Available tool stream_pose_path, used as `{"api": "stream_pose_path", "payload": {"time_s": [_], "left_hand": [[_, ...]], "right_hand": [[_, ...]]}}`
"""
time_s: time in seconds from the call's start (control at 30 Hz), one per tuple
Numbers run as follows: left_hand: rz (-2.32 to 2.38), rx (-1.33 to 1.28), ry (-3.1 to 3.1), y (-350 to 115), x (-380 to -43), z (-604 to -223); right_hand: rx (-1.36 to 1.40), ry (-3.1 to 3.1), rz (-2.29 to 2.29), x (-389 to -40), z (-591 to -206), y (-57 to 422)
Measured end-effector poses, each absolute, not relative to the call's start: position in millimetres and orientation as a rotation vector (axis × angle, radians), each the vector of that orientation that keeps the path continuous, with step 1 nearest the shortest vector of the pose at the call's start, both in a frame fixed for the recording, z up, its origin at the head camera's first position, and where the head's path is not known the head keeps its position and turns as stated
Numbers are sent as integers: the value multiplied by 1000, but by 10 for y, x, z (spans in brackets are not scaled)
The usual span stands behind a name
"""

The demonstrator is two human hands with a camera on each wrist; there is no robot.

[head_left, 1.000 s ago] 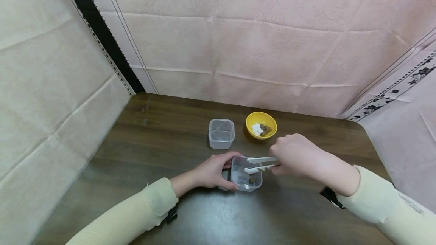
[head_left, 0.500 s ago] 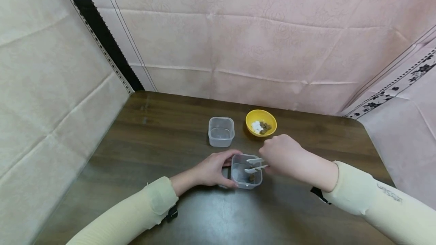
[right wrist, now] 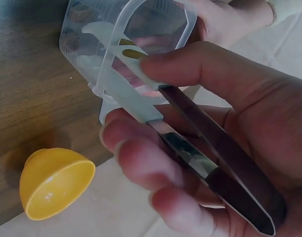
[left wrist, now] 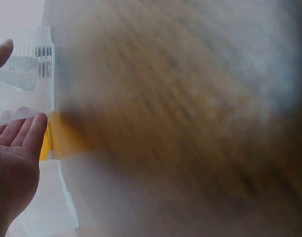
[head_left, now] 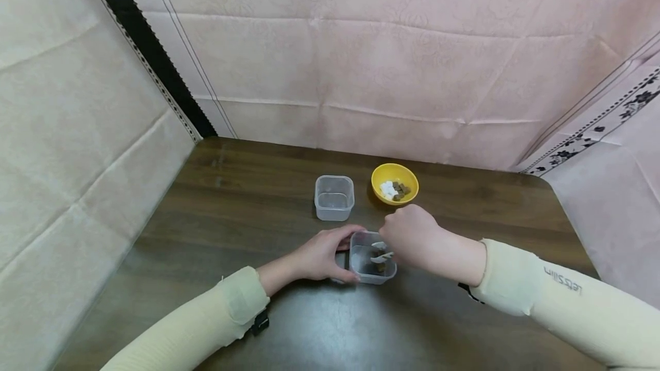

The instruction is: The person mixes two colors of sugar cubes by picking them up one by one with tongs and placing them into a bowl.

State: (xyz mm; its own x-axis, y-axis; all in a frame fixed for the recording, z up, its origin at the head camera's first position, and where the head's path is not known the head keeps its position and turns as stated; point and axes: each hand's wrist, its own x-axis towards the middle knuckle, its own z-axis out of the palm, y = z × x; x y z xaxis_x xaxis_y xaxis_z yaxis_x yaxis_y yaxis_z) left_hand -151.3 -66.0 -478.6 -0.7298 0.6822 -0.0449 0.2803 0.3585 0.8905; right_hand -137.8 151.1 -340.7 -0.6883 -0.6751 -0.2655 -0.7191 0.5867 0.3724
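Observation:
My left hand (head_left: 322, 256) holds a clear plastic container (head_left: 372, 280) by its left side, thumb at the near corner and fingers at the far one. In my right hand (head_left: 415, 239) is a pair of tongs (right wrist: 205, 148) with metal arms and white tips, pinched between thumb and fingers. The tongs' tips reach inside the container, slightly apart, close over a small brown cube (head_left: 380, 268) at its bottom. In the left wrist view my left fingers (left wrist: 28, 133) lie against the clear plastic.
Behind the held container stands a second clear container (head_left: 334, 214). To its right, a yellow bowl (head_left: 409, 175) holds white cubes (head_left: 388, 189) and brown cubes (head_left: 400, 190). The brown wooden table (head_left: 247, 188) ends at pale patterned cloth (head_left: 392, 90).
My right hand has moved left and lowered the tongs deeper into the container, and the tips have come closer to the brown cube. My left hand stays on the container.

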Motion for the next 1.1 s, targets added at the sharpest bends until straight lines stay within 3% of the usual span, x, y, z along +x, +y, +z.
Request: {"api": "stream_pose_path", "payload": {"time_s": [0.67, 1.1], "left_hand": [[1351, 899, 2229, -664, -1513, -4825], [1353, 904, 2209, -660, -1527, -4821]], "right_hand": [[-1288, 2684, 817, -1394, -3485, 1403], [-1123, 2545, 726, -1507, -3415, 1338]]}}
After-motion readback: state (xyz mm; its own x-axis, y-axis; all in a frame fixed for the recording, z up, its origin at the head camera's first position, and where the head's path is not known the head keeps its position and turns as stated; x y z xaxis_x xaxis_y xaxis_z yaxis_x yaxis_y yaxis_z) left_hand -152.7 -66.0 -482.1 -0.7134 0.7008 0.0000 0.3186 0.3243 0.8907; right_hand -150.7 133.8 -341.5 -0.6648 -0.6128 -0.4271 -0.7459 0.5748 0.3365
